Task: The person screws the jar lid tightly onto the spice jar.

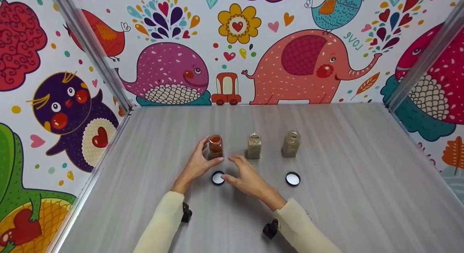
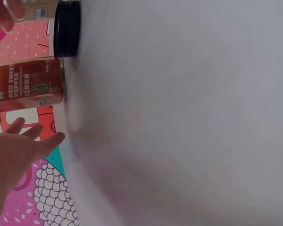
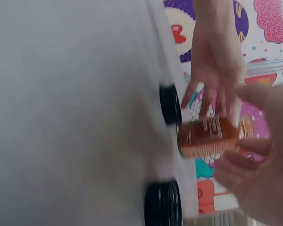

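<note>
A glass jar of red spice (image 1: 216, 146), uncapped and labelled "RED SWEET PEPPER" in the left wrist view, stands upright at the left of a row. My left hand (image 1: 197, 166) is spread around its left and front sides, fingers loosely extended. A gap shows between that hand (image 2: 14, 155) and the jar (image 2: 30, 84) in the left wrist view. My right hand (image 1: 248, 178) hovers at the jar's front right with thumb and fingers apart, holding nothing. Its thumb tip overlaps a black lid (image 1: 218, 178), white inside facing up, in front of the jar.
Two more uncapped glass jars stand to the right, a middle one (image 1: 254, 146) and a right one (image 1: 291, 144), both with greyish-brown powder. Another black lid (image 1: 293, 179) lies before the right jar. Printed cartoon walls (image 1: 174, 71) enclose the grey table (image 1: 362, 195).
</note>
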A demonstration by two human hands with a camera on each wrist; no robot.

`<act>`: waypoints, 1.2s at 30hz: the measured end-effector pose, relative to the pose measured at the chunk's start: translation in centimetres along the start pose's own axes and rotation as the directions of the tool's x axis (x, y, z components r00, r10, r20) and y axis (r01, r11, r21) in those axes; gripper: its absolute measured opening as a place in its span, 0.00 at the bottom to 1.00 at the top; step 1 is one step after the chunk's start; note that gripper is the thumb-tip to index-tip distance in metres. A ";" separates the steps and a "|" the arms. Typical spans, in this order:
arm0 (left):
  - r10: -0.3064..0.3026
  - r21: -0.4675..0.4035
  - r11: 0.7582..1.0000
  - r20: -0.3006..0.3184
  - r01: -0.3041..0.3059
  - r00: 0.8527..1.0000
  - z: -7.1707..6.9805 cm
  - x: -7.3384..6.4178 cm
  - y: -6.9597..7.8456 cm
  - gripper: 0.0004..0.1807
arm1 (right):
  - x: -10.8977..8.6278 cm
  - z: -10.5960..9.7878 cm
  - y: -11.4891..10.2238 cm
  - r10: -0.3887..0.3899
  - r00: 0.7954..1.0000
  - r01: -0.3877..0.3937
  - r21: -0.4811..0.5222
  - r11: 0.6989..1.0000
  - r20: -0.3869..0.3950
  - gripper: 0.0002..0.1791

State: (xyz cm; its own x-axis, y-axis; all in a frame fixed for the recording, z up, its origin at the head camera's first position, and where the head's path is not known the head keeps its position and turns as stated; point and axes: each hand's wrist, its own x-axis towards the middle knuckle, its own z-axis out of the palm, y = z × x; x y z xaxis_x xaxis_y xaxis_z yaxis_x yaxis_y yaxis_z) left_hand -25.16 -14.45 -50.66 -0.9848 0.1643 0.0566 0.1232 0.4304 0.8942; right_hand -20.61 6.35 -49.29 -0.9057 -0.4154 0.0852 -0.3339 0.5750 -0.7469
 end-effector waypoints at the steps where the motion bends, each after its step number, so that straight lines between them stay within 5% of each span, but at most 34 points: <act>1: 0.004 -0.003 1.000 -0.006 -0.004 1.000 0.1 0.1 0.1 0.55 | 0.1 0.3 -0.2 0.024 1.000 -0.024 0.014 1.000 -0.006 0.36; 7: -0.001 -0.020 1.000 -0.038 0.001 0.999 0.5 0.8 0.3 0.54 | 0.4 2.1 -0.9 0.142 0.990 -0.142 0.056 0.988 0.008 0.38; 13: -0.003 -0.063 0.998 -0.007 0.002 1.000 0.8 1.3 -0.2 0.54 | 0.6 3.2 -1.1 0.251 0.968 -0.251 0.037 0.967 -0.007 0.39; 24: 0.013 -0.105 0.994 -0.074 -0.021 0.997 1.0 1.5 -0.8 0.48 | 1.3 4.9 -1.3 0.220 0.974 -0.221 -0.003 0.975 -0.053 0.41; 36: 0.021 -0.099 0.995 -0.084 -0.029 0.996 1.0 1.8 -1.0 0.39 | 1.3 5.8 -0.7 0.109 0.985 -0.120 -0.072 0.990 -0.136 0.30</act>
State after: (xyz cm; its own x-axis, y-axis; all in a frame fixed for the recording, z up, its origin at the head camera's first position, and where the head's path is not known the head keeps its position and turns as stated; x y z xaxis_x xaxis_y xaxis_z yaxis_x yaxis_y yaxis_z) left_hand -26.95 -13.69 -51.89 -0.9888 0.0977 0.1126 0.1392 0.3355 0.9317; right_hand -20.01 1.35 -52.46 -0.9638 -0.2503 0.0922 -0.2411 0.6697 -0.7025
